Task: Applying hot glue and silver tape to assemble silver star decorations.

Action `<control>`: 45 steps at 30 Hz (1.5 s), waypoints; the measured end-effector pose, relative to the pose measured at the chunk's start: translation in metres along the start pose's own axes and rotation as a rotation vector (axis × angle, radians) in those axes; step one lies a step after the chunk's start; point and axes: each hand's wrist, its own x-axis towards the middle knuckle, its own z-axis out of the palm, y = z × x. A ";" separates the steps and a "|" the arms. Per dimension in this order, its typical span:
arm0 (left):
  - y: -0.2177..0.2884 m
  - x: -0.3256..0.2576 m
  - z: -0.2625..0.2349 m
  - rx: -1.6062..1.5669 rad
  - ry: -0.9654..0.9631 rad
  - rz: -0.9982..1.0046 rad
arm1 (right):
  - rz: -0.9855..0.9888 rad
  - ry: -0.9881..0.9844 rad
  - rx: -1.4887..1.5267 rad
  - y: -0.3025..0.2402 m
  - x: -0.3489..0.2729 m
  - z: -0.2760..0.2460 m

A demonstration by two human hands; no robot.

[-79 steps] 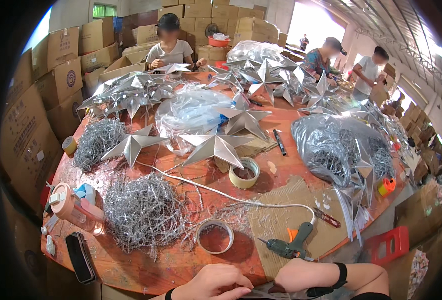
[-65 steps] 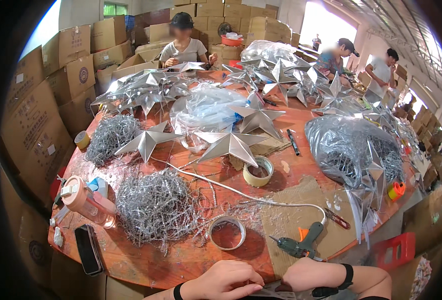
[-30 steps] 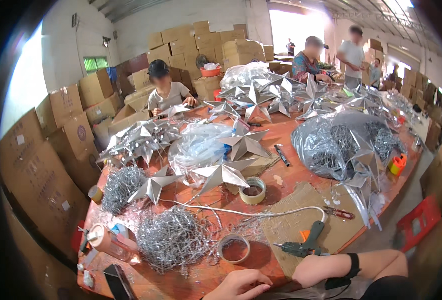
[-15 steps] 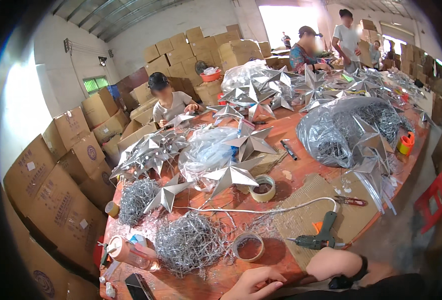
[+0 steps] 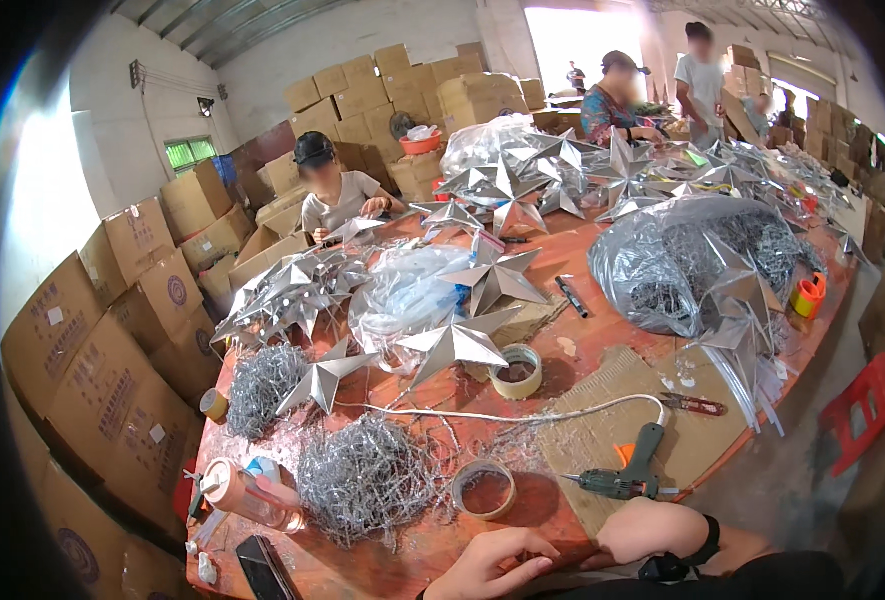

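My left hand [image 5: 495, 566] lies at the near edge of the red-brown table, fingers loosely stretched out and holding nothing. Close to its right rests my right hand [image 5: 648, 532], a black band at the wrist; its fingers are turned under and hidden. Just beyond the right hand, a dark green glue gun [image 5: 618, 484] with an orange trigger lies on flat cardboard [image 5: 588, 450], its white cord running left. A tape roll [image 5: 460, 490] lies beyond the left hand. Left of that sits a tangled heap of silver tinsel [image 5: 363, 480].
Silver stars [image 5: 453, 345] and a second tape roll [image 5: 516, 385] lie mid-table. A large bag of tinsel [image 5: 663, 270] is at right, near a craft knife [image 5: 698, 404]. A pink bottle [image 5: 253, 495] and phone [image 5: 268, 570] sit at left. Co-workers sit and stand beyond; cartons line the walls.
The view has shifted slightly, so most table items appear a little further left. Both my hands stay resting at the table edge. The seated co-worker's hands moved slightly around a star.
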 end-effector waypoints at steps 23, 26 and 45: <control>0.006 0.004 0.001 0.075 -0.037 0.075 | 0.007 0.065 -0.040 -0.004 -0.006 0.003; 0.009 0.004 0.001 0.087 -0.023 0.096 | -0.007 0.138 -0.068 -0.003 -0.003 0.007; 0.013 0.009 0.001 0.104 -0.062 0.139 | -0.036 0.149 -0.066 0.000 -0.001 0.009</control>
